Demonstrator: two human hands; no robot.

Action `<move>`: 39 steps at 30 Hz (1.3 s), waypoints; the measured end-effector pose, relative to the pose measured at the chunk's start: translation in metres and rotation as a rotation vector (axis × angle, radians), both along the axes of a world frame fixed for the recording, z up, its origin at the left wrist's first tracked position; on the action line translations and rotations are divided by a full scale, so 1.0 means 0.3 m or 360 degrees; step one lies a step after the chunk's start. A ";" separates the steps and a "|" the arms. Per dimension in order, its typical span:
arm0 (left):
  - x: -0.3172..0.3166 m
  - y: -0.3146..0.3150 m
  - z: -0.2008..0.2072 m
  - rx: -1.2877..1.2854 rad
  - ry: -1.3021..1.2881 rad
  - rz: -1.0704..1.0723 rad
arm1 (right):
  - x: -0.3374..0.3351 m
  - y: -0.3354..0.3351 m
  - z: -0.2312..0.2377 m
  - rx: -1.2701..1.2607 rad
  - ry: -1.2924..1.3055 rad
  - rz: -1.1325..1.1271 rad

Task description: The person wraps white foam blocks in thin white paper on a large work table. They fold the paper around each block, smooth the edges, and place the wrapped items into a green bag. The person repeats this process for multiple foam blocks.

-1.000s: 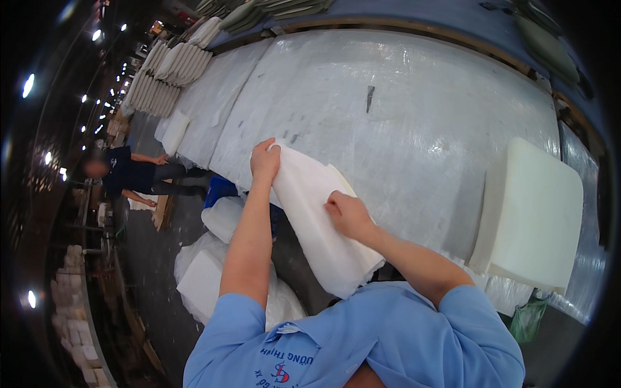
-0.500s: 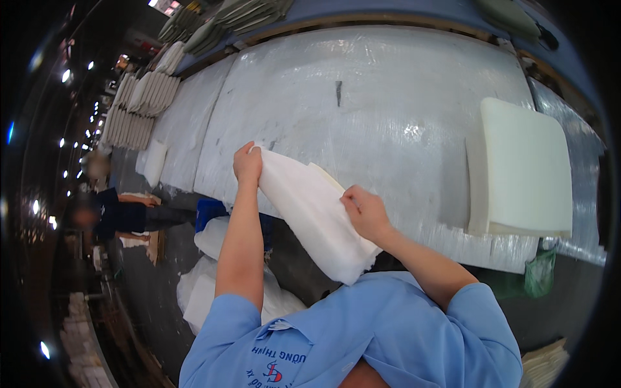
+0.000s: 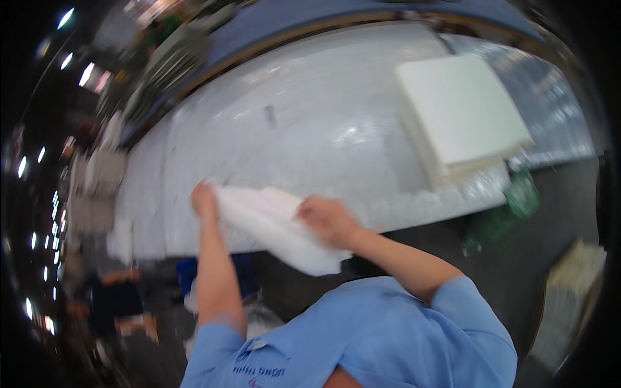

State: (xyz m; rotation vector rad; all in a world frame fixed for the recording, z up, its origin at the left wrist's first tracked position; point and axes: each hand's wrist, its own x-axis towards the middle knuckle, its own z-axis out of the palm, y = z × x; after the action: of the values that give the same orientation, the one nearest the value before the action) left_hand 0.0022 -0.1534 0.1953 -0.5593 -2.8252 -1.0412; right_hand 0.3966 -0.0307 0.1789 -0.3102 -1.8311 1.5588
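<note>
A soft white padding sheet (image 3: 268,226) with a ragged lower edge hangs between my hands, in front of my body at the near edge of the table. A cream edge, perhaps foam, shows along its upper side. My left hand (image 3: 205,200) grips its upper left corner. Closer to its right end, my right hand (image 3: 328,221) is closed on the upper edge, fingers bent and blurred by motion. To the right on the table lies a stack of cream foam pads (image 3: 462,110) with rounded corners, apart from both hands.
The wide table (image 3: 304,142) is covered in shiny plastic film. Grey-beige pads (image 3: 107,171) are piled at the left. A green plastic bag (image 3: 519,194) hangs by the near right corner. Stacked sheets (image 3: 563,304) stand lower right. Another person (image 3: 116,297) is at the far left.
My view has swung to the right, so the foam stack appears further left and higher. Both hands still hold the padding sheet, which now sits lower and further left in view.
</note>
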 end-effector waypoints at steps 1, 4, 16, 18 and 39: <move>-0.003 0.011 -0.026 -0.0155 0.0131 -0.0078 | -0.024 -0.018 -0.024 0.0211 -0.0138 0.0203; 0.070 0.140 -0.023 0.0149 -0.0463 -0.0152 | -0.009 0.067 -0.200 0.0422 -0.0919 0.0257; 0.303 0.175 0.119 0.0400 -0.0204 0.0115 | 1.154 0.253 -0.724 -0.1556 -0.0725 -0.1596; 0.422 0.130 0.100 0.0233 -0.0373 0.0144 | 1.398 0.350 -0.693 -0.1581 -0.0655 -0.2023; 1.085 0.391 0.246 -0.0173 -0.0447 0.0283 | 2.168 1.219 -0.930 -0.1114 -0.1658 -0.2126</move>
State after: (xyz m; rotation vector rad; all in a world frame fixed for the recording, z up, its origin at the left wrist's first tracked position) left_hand 0.3278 -0.0361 0.2691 -0.1735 -3.1173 -1.0083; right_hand 1.0471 0.3350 -0.1000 -2.3946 -0.9387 0.9018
